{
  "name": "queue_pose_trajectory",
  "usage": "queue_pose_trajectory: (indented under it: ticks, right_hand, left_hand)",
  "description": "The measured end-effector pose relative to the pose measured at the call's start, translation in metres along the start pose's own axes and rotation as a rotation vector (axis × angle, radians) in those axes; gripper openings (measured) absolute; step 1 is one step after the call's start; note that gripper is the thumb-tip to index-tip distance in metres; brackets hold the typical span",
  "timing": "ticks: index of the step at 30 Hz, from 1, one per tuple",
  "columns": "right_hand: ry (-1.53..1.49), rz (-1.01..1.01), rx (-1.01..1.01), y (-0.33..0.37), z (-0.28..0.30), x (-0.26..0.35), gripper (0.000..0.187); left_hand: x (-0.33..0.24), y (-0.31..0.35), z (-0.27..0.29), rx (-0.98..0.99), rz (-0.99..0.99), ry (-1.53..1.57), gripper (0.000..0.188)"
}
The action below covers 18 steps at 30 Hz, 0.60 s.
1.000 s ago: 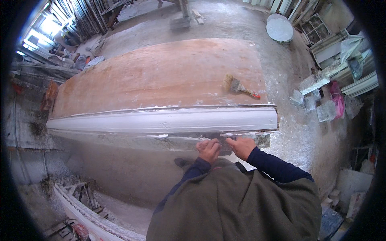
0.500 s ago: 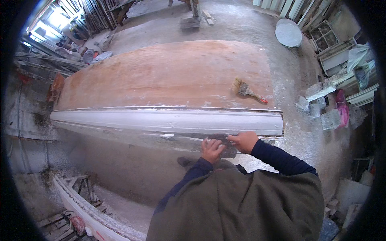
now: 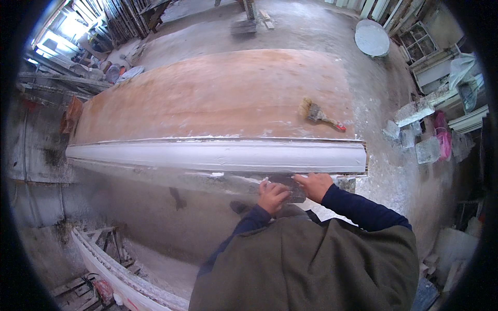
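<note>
A long white plaster moulding [image 3: 218, 157] lies along the near side of the worktable. Just off its near edge, toward its right end, both my hands are close together at a dark flat piece [image 3: 294, 193], perhaps a scraper or plate. My left hand [image 3: 273, 197] is closed on its left side with bent fingers. From the right, my right hand [image 3: 315, 186] pinches its upper edge. Part of the piece is hidden by the hands, so its exact kind cannot be made out. White material sticks to the table edge [image 3: 215, 174] left of the hands.
The tabletop [image 3: 207, 98] is reddish-brown board, with a paintbrush [image 3: 321, 115] lying at its right. A round white disc [image 3: 372, 38] and white blocks [image 3: 414, 113] are on the right. At lower left stands a long curved white form [image 3: 111, 267]. A brown block [image 3: 72, 114] borders the table's left end.
My right hand has moved slightly down and left, closer to my left hand. The dark piece now shows more of its flat face. The moulding and paintbrush stay put.
</note>
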State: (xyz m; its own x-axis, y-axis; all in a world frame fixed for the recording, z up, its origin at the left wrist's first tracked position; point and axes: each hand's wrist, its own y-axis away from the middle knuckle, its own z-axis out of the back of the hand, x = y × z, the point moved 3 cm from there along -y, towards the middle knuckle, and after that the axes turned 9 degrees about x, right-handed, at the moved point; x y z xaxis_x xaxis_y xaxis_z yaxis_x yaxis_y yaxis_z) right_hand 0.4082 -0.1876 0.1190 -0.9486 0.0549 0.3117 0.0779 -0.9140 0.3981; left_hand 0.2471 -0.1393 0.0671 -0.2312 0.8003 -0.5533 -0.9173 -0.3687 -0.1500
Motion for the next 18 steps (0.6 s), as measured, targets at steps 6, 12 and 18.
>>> queue_pose_trajectory:
  ticks: [6, 12, 18]
  right_hand:
    - [-0.025, -0.037, 0.02, 0.003, -0.002, 0.002, 0.024]
    - [-0.102, 0.002, 0.06, 0.002, 0.019, 0.013, 0.025]
    - [-0.031, 0.013, 0.132, -0.01, 0.028, 0.022, 0.027]
  left_hand:
    - [0.004, 0.001, -0.007, 0.023, 0.02, 0.033, 0.023]
    - [0.009, 0.003, -0.007, 0.05, 0.031, -0.016, 0.031]
    - [0.02, 0.008, -0.025, 0.056, 0.07, 0.03, 0.031]
